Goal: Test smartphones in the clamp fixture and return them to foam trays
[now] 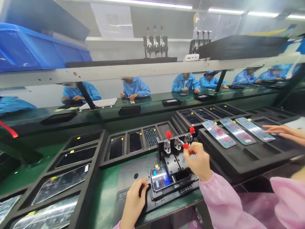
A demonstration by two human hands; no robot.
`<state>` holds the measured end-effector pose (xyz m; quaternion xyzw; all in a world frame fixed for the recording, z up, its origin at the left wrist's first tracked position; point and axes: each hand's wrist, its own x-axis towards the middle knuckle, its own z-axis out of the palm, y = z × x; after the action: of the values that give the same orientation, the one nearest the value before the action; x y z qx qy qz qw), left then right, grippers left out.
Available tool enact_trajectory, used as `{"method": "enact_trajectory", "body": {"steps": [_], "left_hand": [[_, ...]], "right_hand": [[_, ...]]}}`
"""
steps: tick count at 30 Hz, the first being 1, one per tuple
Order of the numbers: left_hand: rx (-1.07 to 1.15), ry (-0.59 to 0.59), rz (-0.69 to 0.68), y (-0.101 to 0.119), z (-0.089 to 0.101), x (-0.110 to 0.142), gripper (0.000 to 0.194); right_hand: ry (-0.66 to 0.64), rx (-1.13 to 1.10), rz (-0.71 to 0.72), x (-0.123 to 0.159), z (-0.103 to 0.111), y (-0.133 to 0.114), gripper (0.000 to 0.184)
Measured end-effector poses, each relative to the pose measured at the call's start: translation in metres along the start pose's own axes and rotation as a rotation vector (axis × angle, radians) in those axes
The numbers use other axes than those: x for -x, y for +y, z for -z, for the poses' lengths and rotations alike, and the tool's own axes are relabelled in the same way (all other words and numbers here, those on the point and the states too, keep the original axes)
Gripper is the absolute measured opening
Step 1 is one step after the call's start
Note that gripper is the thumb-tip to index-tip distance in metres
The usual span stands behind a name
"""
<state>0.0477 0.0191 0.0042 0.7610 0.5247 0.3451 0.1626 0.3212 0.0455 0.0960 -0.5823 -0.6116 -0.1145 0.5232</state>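
Observation:
A black test fixture (pixel 127 173) with a row of toggle clamps stands on the green bench in front of me. In its left slot lies a lit phone screen (pixel 160 180) with a yellow tab; a dark screen (pixel 182 175) sits in the slot beside it. My right hand (pixel 200 160) grips the red-tipped clamp lever (pixel 185 146), which is tilted toward me. Two other red clamp knobs (pixel 168 135) stand upright. At the left edge of the lit screen, my left hand (pixel 134 198) has its thumb and fingers curled together; anything between them is hidden.
Black foam trays (pixel 101 149) with phone screens stand left and behind. On a stacked tray (pixel 228 162) at right lie three screens (pixel 220 133), a co-worker's hand (pixel 286 131) near them. A shelf (pixel 107 71) crosses above; people in blue sit beyond.

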Motion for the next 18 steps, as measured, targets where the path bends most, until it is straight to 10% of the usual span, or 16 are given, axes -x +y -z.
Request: {"method": "enact_trajectory", "body": {"steps": [7, 18], "left_hand": [[0.085, -0.067, -0.015, 0.010, -0.010, -0.008, 0.017], [0.133, -0.132, -0.024, 0.032, -0.007, -0.026, 0.008]], "right_hand": [[0.274, -0.106, -0.087, -0.026, 0.031, -0.004, 0.018], [-0.058, -0.043, 0.169, -0.064, 0.023, -0.002, 0.027]]}}
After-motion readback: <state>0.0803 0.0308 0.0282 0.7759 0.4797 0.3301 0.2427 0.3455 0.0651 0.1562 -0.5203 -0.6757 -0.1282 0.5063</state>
